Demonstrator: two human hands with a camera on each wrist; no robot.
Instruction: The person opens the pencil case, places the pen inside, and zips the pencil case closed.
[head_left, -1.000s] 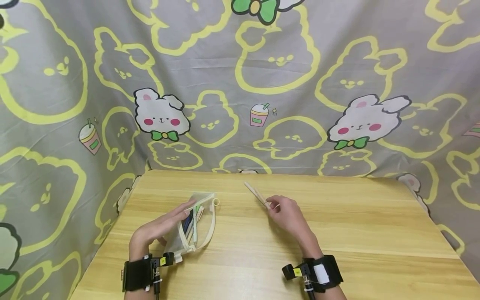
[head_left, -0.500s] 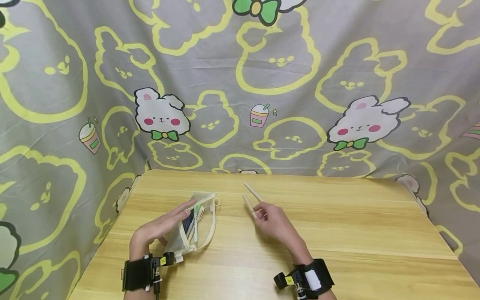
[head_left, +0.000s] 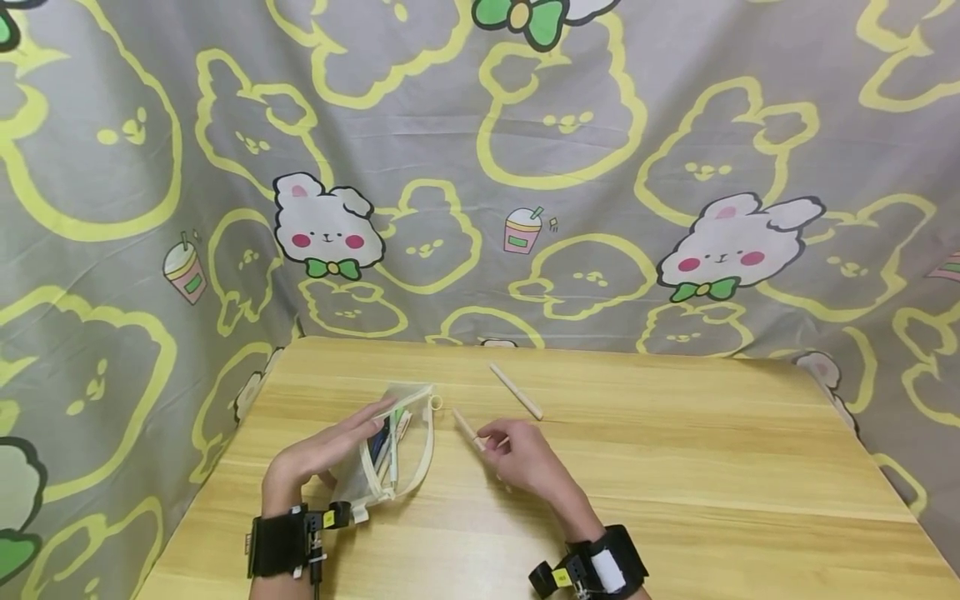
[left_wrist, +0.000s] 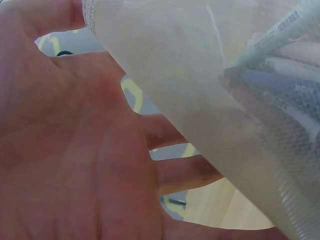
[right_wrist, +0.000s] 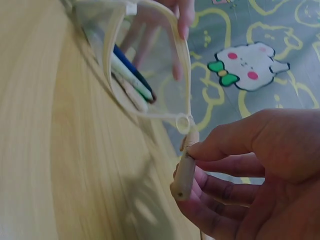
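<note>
A translucent mesh zip pouch (head_left: 416, 479) stands tilted at the left of the table, its mouth facing right. Several pens (head_left: 390, 446) lie inside it, dark blue, green and pale ones. My left hand (head_left: 326, 454) holds the pouch from its left side, fingers spread along the outside of the mesh. Between thumb and fingers, my right hand (head_left: 521, 454) pinches a cream-coloured pen (right_wrist: 185, 172), whose far end points at the ring (right_wrist: 183, 123) on the pouch's rim. Beyond the right hand, another pale pen (head_left: 516, 392) lies on the table.
The wood-grain table (head_left: 712, 467) has a grey printed cloth (head_left: 585, 125) hanging behind it and along its left side. Each wrist wears a black strap (head_left: 279, 546) with a small camera.
My right hand has moved left and nearer, bringing one pen toward the pouch. It has let go of the second pen, which lies on the table. The left hand and pouch stay put.
</note>
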